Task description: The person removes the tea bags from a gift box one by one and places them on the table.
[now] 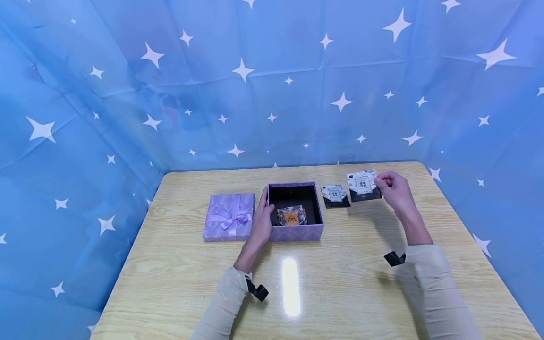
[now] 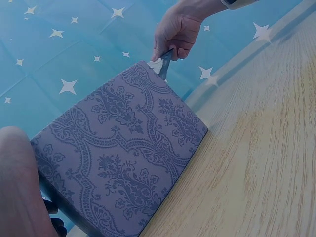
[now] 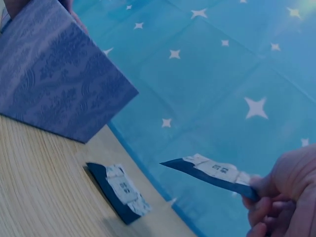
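Observation:
A purple patterned gift box (image 1: 296, 232) stands without its lid on the table, its inside dark. In it lies a small packet with an orange label (image 1: 292, 217). My left hand (image 1: 260, 222) holds the box by its left wall, thumb over the rim. To the right, my right hand (image 1: 395, 191) pinches a black-and-white sachet (image 1: 361, 185) by its right edge; the right wrist view shows that sachet (image 3: 217, 171) raised off the table. A second black-and-white sachet (image 1: 335, 197) lies flat between the box and the raised sachet.
The purple lid (image 1: 221, 222) with a ribbon bow lies left of the box, beside my left hand. A wooden table (image 1: 178, 283) carries everything. A blue star-patterned cloth (image 1: 289, 104) hangs behind the table's back edge and at both sides.

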Action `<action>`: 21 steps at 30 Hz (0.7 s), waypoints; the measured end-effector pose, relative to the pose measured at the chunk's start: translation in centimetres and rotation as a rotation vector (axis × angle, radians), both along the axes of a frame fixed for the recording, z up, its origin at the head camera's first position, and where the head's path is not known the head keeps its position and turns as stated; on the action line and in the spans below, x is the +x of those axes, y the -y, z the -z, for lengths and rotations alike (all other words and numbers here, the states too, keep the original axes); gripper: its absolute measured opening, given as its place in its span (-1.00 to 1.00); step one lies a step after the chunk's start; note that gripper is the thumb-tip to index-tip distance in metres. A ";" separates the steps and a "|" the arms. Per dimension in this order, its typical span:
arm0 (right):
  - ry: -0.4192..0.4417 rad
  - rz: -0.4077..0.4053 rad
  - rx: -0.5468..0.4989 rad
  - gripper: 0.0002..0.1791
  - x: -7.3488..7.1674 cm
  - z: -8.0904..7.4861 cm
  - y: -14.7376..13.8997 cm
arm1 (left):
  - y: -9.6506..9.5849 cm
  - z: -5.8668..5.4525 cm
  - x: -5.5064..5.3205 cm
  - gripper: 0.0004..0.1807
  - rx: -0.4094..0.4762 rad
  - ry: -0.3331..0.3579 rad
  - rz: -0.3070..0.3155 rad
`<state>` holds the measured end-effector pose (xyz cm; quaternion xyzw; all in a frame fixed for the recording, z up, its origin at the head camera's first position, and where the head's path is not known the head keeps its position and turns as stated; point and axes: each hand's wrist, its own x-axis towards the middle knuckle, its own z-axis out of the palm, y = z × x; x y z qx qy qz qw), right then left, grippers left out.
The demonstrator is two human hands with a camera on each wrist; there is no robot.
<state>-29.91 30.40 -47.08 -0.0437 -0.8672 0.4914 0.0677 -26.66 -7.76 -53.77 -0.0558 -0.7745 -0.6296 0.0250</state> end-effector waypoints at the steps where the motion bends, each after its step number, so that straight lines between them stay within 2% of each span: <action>1: 0.000 0.000 0.001 -0.60 0.0 0.1 -0.2 | 0.0 0.0 0.0 -0.31 0.000 0.004 -0.002; 8: 0.031 0.002 0.001 -0.60 0.0 0.9 -1.2 | 0.0 0.1 0.0 -0.31 0.014 0.005 0.004; 21: 0.097 -0.004 -0.026 -0.58 -0.8 2.6 -2.5 | 0.0 0.0 0.0 -0.31 0.000 0.003 -0.003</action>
